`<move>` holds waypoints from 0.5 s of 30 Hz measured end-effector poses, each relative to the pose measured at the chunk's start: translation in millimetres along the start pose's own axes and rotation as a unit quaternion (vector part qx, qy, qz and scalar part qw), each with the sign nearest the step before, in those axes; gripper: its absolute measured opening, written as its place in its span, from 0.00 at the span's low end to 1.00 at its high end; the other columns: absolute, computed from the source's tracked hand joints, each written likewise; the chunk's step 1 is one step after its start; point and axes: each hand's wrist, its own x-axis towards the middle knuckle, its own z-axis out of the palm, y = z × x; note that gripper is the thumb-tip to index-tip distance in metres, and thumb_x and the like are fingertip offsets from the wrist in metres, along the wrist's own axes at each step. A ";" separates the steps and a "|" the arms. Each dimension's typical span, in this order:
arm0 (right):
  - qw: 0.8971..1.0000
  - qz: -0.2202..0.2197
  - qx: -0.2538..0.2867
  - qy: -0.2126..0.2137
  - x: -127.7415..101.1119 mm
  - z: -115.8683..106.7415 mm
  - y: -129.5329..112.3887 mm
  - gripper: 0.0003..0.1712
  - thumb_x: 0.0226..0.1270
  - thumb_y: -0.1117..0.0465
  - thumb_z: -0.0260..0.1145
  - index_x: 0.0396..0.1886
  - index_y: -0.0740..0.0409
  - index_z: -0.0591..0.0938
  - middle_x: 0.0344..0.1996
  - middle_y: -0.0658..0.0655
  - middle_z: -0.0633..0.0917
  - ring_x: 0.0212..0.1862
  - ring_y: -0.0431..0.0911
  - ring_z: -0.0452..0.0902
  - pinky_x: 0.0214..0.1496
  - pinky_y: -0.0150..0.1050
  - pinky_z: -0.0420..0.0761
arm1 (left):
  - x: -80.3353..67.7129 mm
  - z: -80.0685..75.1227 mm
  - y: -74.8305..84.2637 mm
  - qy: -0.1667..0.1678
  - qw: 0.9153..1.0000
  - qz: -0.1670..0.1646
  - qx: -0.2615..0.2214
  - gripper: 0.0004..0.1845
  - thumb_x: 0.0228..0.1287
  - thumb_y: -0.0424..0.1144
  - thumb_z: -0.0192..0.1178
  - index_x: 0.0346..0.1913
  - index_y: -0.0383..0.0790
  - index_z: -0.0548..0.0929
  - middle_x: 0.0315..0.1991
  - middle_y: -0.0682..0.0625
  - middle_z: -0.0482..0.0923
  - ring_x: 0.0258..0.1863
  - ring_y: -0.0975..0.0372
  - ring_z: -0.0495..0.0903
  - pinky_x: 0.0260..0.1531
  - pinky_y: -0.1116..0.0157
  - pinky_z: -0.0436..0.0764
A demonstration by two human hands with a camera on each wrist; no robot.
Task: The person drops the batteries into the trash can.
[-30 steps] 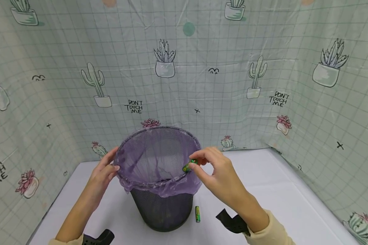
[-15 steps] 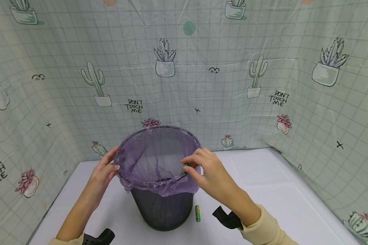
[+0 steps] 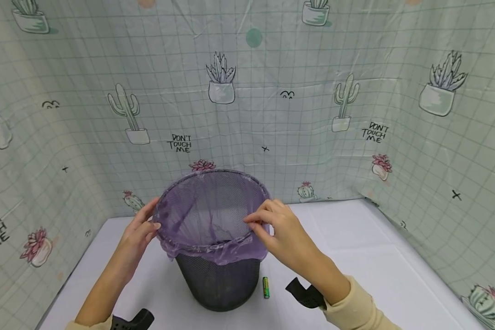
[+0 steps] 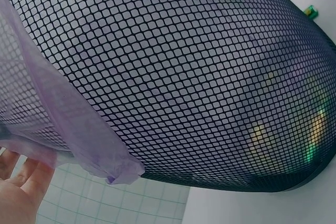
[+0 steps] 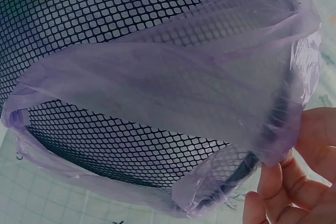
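A black mesh wastebasket (image 3: 218, 282) stands on the table, lined with a purple plastic bag (image 3: 227, 254) folded over its rim. My left hand (image 3: 138, 236) grips the rim at the left, thumb in front and fingers outside. My right hand (image 3: 282, 229) is at the right side of the rim. Its thumb and index fingertips are close together over the opening, with no battery visible between them. A green battery (image 3: 266, 287) lies on the table, right of the basket's base. Through the mesh in the left wrist view, blurred green and yellow items (image 4: 316, 127) show near the bottom.
A white table (image 3: 354, 256) bears the basket. Grid-patterned cloth (image 3: 247, 114) with cactus prints hangs behind and along both sides. A black strap (image 3: 307, 293) is on the right wrist, another strap (image 3: 134, 319) on the left.
My right hand has moved left over the opening, and the green battery it pinched is out of sight, let go into the basket. The left hand has stayed on the rim.
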 end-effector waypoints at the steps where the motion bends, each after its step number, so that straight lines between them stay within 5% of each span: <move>1: 1.000 0.000 0.001 0.001 -0.4 -0.1 0.1 0.07 0.57 0.69 0.66 0.33 0.55 0.86 0.26 0.44 0.77 0.34 0.38 0.68 0.38 0.32 0.69 | -0.2 -0.1 0.0 0.000 1.000 -0.001 0.001 0.33 0.67 0.34 0.42 0.73 0.44 0.46 0.75 0.45 0.37 0.72 0.52 0.42 0.53 0.82 0.62; 8: 0.999 0.021 0.032 0.023 -7.7 -2.0 7.1 0.07 0.58 0.68 0.66 0.35 0.54 0.84 0.30 0.47 0.80 0.35 0.39 0.70 0.37 0.31 0.72 | -0.5 -1.1 -0.5 0.000 1.000 -0.003 0.001 0.33 0.67 0.34 0.42 0.74 0.44 0.46 0.74 0.46 0.38 0.72 0.52 0.43 0.54 0.81 0.62; 15: 0.991 0.096 0.066 0.065 -26.3 -1.2 28.9 0.06 0.62 0.65 0.63 0.37 0.53 0.83 0.31 0.48 0.80 0.35 0.36 0.71 0.41 0.33 0.74 | 0.5 -1.0 -0.7 -0.005 1.000 0.003 -0.002 0.33 0.67 0.34 0.42 0.74 0.43 0.46 0.74 0.46 0.37 0.72 0.52 0.42 0.54 0.81 0.62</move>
